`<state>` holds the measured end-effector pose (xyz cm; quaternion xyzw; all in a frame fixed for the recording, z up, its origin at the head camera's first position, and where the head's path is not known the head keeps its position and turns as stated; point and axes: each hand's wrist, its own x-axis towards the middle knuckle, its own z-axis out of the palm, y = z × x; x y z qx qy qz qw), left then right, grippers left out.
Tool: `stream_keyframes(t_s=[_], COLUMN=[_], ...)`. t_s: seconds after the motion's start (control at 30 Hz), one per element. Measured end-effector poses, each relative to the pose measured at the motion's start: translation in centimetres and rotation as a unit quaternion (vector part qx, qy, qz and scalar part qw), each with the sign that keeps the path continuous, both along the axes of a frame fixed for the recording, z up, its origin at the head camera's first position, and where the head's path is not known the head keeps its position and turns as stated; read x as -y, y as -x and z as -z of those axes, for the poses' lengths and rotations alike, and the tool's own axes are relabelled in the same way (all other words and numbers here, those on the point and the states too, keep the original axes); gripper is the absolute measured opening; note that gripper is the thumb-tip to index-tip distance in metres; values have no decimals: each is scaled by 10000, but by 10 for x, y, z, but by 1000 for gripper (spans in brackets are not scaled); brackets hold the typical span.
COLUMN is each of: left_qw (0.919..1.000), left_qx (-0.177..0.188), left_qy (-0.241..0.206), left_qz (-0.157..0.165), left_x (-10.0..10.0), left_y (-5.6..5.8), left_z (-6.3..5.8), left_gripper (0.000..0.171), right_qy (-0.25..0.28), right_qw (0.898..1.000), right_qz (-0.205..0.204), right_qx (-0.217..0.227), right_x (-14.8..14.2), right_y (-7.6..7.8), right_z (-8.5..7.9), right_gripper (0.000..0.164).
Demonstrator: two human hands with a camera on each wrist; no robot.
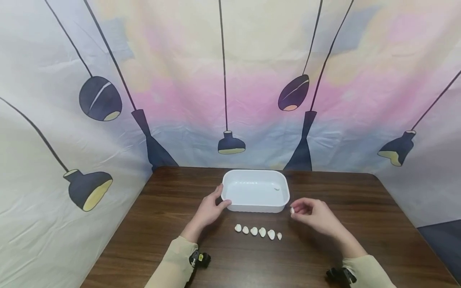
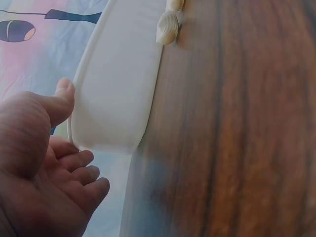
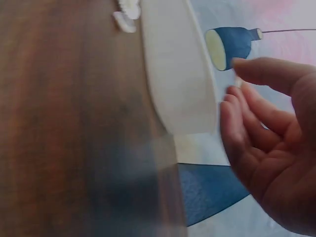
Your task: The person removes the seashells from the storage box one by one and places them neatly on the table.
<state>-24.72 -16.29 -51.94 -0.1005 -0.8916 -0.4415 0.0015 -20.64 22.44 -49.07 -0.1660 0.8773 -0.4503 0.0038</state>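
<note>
A white rectangular plastic basin (image 1: 252, 209) stands toward the back of the table. My left hand (image 1: 210, 206) holds its left end, thumb at the rim near the front corner and the other fingers around the side; the left wrist view shows the thumb and fingertips (image 2: 85, 159) at that end. Just off the basin's right front corner, my right hand (image 1: 315, 214) pinches a small white seashell (image 1: 292, 210) between thumb and fingers. In front of the basin runs a row of several pale seashells (image 1: 254, 231), one of them ribbed (image 2: 168, 28) in the left wrist view.
The dark wood-grain table (image 1: 252, 264) carries everything. A small greyish mark or piece (image 1: 276, 189) shows inside the basin at the right. Behind the table hangs a cloth backdrop (image 1: 187, 92) with printed lamps. Each wrist wears a black camera on a strap (image 1: 199, 259).
</note>
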Motion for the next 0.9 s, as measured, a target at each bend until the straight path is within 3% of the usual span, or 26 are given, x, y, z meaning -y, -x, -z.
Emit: stream_keyframes(t_s=[0.17, 0.3, 0.9], left_qw=[9999, 9999, 10000], left_qx=[-107, -108, -51], left_qy=[47, 31, 47], left_qz=[4, 58, 37], left_x=[2, 1, 1], left_y=[2, 1, 2], left_z=[1, 2, 2], left_gripper=[76, 75, 77], right_qy=[-419, -594, -654], right_qw=[9948, 9898, 9839], right_qz=[-842, -1145, -1343], right_qx=[381, 604, 986], right_x=[2, 6, 8], right_y=[-5, -9, -15], right_z=[14, 20, 19], right_gripper=[18, 18, 21])
